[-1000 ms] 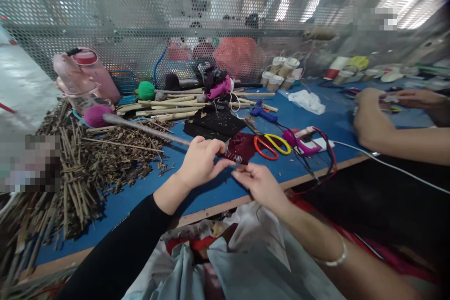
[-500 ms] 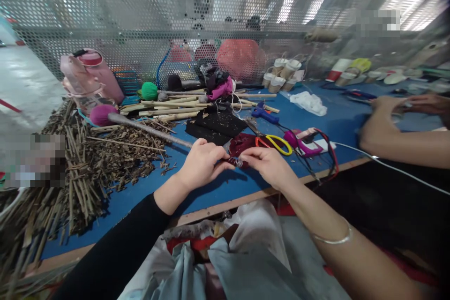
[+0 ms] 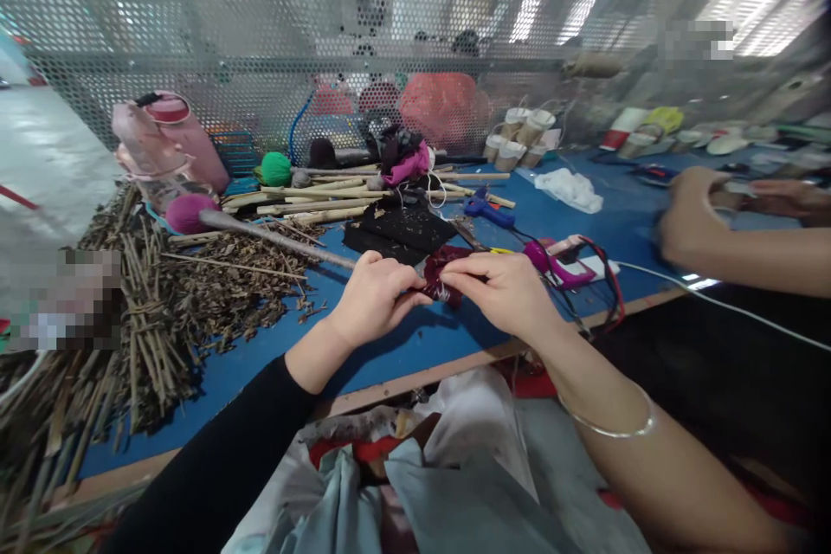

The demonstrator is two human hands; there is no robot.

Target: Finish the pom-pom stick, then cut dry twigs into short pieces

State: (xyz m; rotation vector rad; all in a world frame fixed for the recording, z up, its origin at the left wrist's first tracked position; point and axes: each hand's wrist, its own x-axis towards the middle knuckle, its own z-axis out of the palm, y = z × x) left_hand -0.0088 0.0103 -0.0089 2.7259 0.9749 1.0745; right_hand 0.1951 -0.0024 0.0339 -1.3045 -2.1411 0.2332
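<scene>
This is a craft workshop, with a perforated metal screen (image 3: 227, 35) along the bench's (image 3: 623, 212) back edge, dry sticks (image 3: 139, 312) heaped at its left end, a glue gun (image 3: 486, 209) and a co-worker's arm (image 3: 746, 258) farther right.

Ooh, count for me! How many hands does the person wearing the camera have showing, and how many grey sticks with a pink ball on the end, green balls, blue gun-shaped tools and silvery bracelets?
Own hands: 2 (left hand and right hand)
Grey stick with pink ball: 1
Green ball: 1
Blue gun-shaped tool: 1
Silvery bracelet: 1
Total: 6
</scene>
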